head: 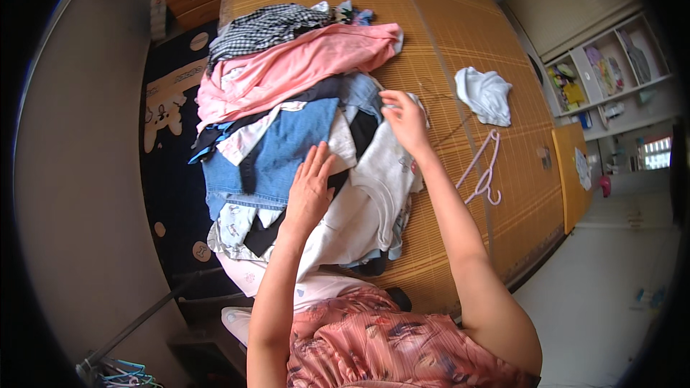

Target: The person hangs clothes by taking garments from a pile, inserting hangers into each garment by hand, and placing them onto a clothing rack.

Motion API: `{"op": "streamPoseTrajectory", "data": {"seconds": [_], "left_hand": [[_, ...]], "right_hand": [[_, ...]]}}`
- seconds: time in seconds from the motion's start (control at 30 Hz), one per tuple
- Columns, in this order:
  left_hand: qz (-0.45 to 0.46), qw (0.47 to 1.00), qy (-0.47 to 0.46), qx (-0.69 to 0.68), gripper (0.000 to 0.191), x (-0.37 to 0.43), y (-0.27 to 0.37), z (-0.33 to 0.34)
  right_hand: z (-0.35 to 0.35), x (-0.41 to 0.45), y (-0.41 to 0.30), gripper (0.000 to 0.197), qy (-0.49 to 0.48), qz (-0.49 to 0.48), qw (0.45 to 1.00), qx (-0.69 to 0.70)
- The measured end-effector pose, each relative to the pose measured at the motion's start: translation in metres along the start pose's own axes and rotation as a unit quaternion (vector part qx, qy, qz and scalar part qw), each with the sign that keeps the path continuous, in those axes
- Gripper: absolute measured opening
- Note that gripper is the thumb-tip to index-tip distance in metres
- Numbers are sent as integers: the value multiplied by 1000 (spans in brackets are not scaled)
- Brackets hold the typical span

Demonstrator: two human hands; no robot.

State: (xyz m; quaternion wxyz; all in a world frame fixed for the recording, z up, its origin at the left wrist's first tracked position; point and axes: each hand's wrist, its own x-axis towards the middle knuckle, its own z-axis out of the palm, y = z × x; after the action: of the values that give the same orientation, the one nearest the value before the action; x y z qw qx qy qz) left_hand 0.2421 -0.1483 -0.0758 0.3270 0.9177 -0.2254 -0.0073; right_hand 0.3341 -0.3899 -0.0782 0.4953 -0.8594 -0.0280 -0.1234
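Note:
A heap of clothes lies on a woven bamboo mat [458, 21] before me. My left hand [310, 188] rests palm down, fingers extended, on a blue denim garment [291, 140] in the heap. At the heap's right edge, my right hand [405, 121] has its fingers bent beside a lighter denim piece [362, 94]; whether they pinch anything is unclear. Below it spreads a pale grey-white top [372, 188] with a small print. A pink garment [312, 59] and a black-and-white checked garment [264, 29] lie at the far end.
Right of the heap are a crumpled white garment [484, 97] and a lilac hanger [488, 172]. Open shelves [604, 73] holding small items stand beyond the mat. A wall [81, 172] and a dark patterned cloth [175, 194] line the left side. Several hangers [126, 372] hang at lower left.

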Motion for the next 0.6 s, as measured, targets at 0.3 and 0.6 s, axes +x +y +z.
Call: {"op": "streamPoseTrajectory", "data": {"seconds": [0.3,0.6], "left_hand": [[-12,997,9,-81,59,10,-15,12],[-67,985,55,-149,57,-7,-25,2]], "right_hand": [[138,100,9,36,4,-147,979,-142],[116,23,-26,12,12,-74,997,-15]]}}
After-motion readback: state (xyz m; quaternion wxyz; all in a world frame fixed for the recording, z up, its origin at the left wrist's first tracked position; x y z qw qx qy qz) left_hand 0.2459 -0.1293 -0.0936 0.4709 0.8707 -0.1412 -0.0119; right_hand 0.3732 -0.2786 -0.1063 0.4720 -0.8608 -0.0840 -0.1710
